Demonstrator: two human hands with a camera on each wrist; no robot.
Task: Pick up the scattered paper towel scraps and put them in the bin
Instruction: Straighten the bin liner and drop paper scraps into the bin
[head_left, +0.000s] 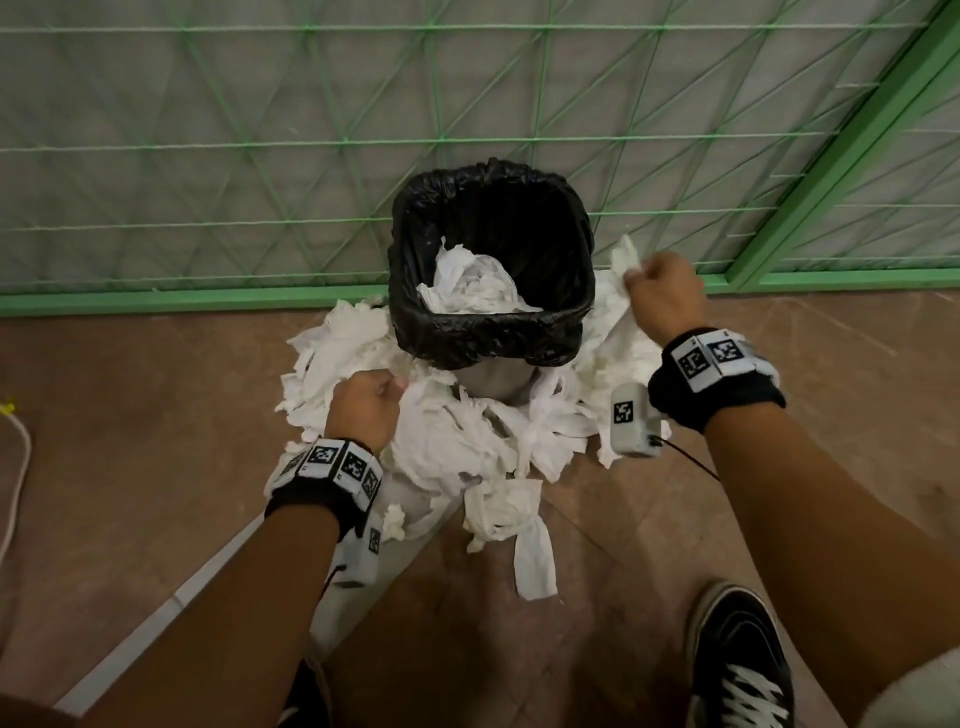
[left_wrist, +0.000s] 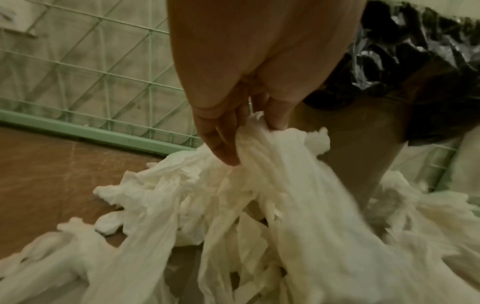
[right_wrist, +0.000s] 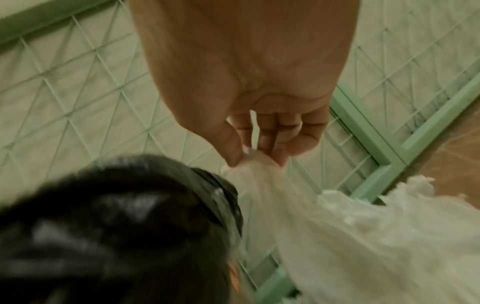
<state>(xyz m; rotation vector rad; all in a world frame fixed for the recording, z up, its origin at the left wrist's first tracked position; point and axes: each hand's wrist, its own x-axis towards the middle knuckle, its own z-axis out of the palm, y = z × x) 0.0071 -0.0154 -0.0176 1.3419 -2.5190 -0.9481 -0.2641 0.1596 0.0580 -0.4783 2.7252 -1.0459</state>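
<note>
A bin (head_left: 410, 280) lined with a black bag stands by the green mesh fence, with crumpled white paper towel (head_left: 472, 286) inside. White paper towel scraps (head_left: 447, 441) lie piled on the floor around its base. My left hand (head_left: 363, 405) is low at the bin's front left and grips a bunch of scraps (left_wrist: 259, 156) that trail down to the pile. My right hand (head_left: 660, 291) is raised at the bin's right, level with the rim, and pinches a long scrap (right_wrist: 272, 185) that hangs down beside the bin (right_wrist: 116, 216).
A green mesh fence (head_left: 260, 156) with a green base rail runs behind the bin. The floor (head_left: 130, 415) is brown. My black shoe (head_left: 737, 654) stands at the bottom right. A pale cord (head_left: 18, 467) lies at the far left.
</note>
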